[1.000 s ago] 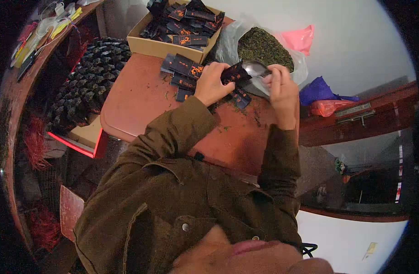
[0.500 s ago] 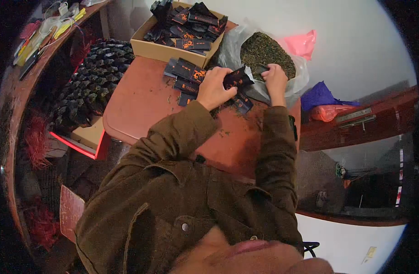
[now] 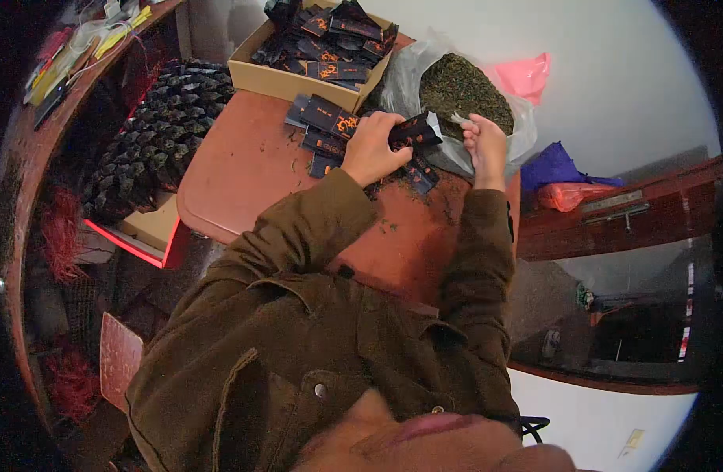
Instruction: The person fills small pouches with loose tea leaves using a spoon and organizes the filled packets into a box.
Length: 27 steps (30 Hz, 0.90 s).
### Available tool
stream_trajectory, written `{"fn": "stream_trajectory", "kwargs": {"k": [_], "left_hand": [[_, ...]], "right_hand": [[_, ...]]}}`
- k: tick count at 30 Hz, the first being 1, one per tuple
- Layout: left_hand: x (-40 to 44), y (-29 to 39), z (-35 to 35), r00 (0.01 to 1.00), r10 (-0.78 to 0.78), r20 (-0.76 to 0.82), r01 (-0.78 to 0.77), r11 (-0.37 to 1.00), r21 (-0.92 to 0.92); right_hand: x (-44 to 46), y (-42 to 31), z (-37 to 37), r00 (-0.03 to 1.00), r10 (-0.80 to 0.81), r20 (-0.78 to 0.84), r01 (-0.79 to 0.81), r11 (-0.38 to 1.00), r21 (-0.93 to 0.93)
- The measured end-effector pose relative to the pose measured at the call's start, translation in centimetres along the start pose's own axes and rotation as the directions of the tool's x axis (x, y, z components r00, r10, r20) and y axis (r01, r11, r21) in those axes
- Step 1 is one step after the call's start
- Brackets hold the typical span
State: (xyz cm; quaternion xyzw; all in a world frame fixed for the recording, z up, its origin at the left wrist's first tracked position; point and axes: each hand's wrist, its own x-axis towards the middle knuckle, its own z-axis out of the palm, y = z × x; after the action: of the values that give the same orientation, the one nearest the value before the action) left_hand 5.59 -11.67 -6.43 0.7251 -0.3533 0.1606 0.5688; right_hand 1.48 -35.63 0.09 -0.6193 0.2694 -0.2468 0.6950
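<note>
My left hand (image 3: 375, 148) is closed around a black packet (image 3: 419, 130) with orange print, its open silvery mouth facing right. My right hand (image 3: 485, 143) is closed on a small pale, shiny tool (image 3: 458, 118), possibly a scoop; most of it is hidden by the fingers. It is at the near edge of a clear plastic bag (image 3: 522, 130) filled with dark green-brown dried leaves (image 3: 465, 88) like loose tea. More flat black packets (image 3: 324, 118) lie beside and under my left hand on the reddish-brown table (image 3: 243, 165).
A cardboard box (image 3: 290, 85) full of black packets stands at the table's back. To the left, a red-edged box (image 3: 171, 244) holds rows of filled black packets (image 3: 153, 141). A pink bag (image 3: 526, 77) lies behind the leaves. Leaf crumbs are scattered across the table.
My right hand has turned and drawn slightly back from the leaves, and the tool's pale side now shows. My left hand keeps its hold on the packet.
</note>
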Motion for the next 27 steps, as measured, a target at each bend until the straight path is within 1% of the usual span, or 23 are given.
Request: {"fn": "stream_trajectory", "kwargs": {"k": [3,9,12,18,20,21,23,24,27], "left_hand": [[0.1,-0.1,0.0,1.000,-0.004,0.012,0.004,1.000,0.003],[0.0,0.2,-0.1,0.999,-0.034,0.027,0.034,0.999,0.001],[0.1,0.3,-0.2,0.999,-0.040,0.035,0.040,0.999,0.002],[-0.1,0.2,-0.2,0.999,-0.023,0.029,0.023,1.000,0.011],[0.0,0.1,-0.1,1.000,-0.014,0.022,0.013,1.000,0.016],[0.0,0.0,-0.2,1.000,-0.013,0.021,0.013,1.000,0.017],[0.0,0.0,-0.2,1.000,-0.014,0.021,0.014,1.000,0.021],[0.0,-0.1,-0.1,1.000,-0.012,0.019,0.012,1.000,0.021],[0.0,-0.2,0.0,1.000,-0.009,0.014,0.009,1.000,0.021]], "right_hand": [[-0.8,-0.7,-1.1,0.998,-0.040,0.054,0.038,0.999,0.022],[-3.2,-3.5,-2.5,0.987,-0.074,0.144,0.079,0.996,-0.029],[-4.7,-5.0,-2.2,0.984,-0.047,0.173,0.057,0.997,-0.054],[-6.4,-5.5,-0.6,0.977,-0.070,0.202,0.095,0.988,-0.121],[-7.2,-5.7,0.4,0.975,-0.099,0.198,0.148,0.957,-0.249],[-7.7,-5.7,1.1,0.974,-0.116,0.197,0.175,0.934,-0.312],[-8.5,-5.2,1.9,0.932,-0.270,0.243,0.356,0.809,-0.468],[-8.8,-5.0,2.3,0.900,-0.338,0.275,0.435,0.724,-0.536],[-10.2,-3.8,3.3,0.764,-0.482,0.428,0.636,0.456,-0.622]]}}
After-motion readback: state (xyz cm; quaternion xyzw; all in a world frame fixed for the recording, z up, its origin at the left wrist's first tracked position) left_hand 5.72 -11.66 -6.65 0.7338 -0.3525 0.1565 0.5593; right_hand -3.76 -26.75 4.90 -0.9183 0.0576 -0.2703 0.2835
